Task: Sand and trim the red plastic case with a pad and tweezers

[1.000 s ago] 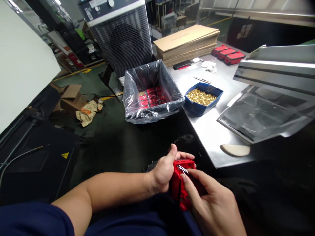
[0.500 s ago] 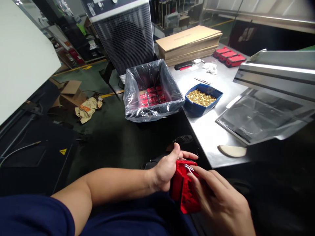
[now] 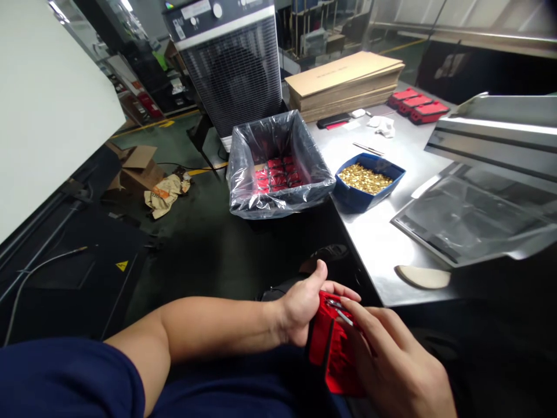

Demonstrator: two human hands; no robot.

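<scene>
My left hand [image 3: 303, 307] is wrapped around the side of a red plastic case [image 3: 319, 342], thumb pointing up and fingers behind it. The case is tilted, and its recessed inner side faces my right hand. Between the thumb and fingers of my right hand [image 3: 391, 354] is a pair of silver tweezers [image 3: 343, 315]. Their tips are at the upper end of the case, inside its rim. Whether they grip a small part there, I cannot tell. My right fingers hide much of the case's right side.
A bin lined with clear plastic [image 3: 282, 203] holds several red cases. On the metal table [image 3: 369, 244] are a blue tub [image 3: 363, 200] of small brass-coloured parts, red cases [image 3: 429, 111], stacked cardboard [image 3: 343, 75] and a pale curved piece [image 3: 424, 277]. A slanted metal-framed panel [image 3: 483, 209] stands right.
The view has shifted, so the surroundings appear further right and slightly lower. The tweezers' angle in the case has changed a little; both hands keep their holds.
</scene>
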